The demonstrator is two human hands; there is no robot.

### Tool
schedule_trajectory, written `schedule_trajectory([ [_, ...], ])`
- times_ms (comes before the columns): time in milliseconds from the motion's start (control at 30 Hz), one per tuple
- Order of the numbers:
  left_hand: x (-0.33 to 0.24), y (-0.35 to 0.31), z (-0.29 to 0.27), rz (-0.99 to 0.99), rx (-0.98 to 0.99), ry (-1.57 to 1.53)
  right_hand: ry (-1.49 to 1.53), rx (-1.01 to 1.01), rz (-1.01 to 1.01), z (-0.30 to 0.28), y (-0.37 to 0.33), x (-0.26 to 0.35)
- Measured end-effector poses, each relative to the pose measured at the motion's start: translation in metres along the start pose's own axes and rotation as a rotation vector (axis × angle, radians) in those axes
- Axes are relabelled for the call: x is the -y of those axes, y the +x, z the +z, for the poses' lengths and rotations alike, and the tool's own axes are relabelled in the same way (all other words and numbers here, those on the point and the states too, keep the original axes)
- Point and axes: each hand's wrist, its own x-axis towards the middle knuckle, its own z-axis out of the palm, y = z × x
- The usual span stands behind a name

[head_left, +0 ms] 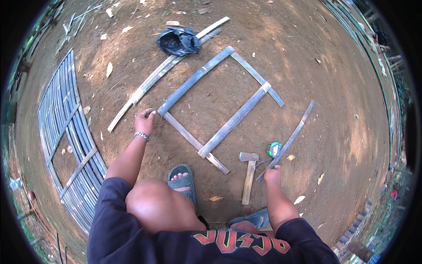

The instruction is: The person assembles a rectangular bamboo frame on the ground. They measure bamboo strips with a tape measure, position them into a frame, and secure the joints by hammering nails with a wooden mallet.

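My left hand (145,123), with a chain bracelet at the wrist, is at the left corner of a four-sided frame of split bamboo (195,81) lying on the ground. Its fingers are drawn together in a pinch; whatever they hold is too small to make out. Lower right, my right hand (273,175) grips the near end of a loose bamboo strip (300,127), which points away to the upper right. Beside that strip lies a green tape measure (273,150). A hammer (249,176) with a wooden handle rests on the soil left of my right hand.
Two long bamboo strips (147,85) lie beyond the frame, a black plastic bag (178,41) on top of them. A large slatted bamboo panel (72,127) is on the left. My sandalled feet (182,185) stand at the near side. Bamboo poles (358,37) line the far right.
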Motion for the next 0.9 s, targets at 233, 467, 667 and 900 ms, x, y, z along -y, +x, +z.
schedule_trajectory([
  [233,0.011,0.001,-0.013,-0.029,-0.084,0.079,0.073,0.025,0.207,-0.013,-0.002,0.014],
  [467,0.015,-0.021,-0.003,0.038,-0.167,-0.022,0.425,-0.129,0.204,-0.043,0.002,0.005],
  [667,-0.033,-0.034,0.015,0.370,-0.151,-0.017,0.203,-0.022,-0.443,-0.059,-0.015,0.062],
  [900,-0.076,-0.039,0.010,0.647,-0.153,0.146,-0.161,0.353,-1.056,-0.097,-0.016,0.141],
])
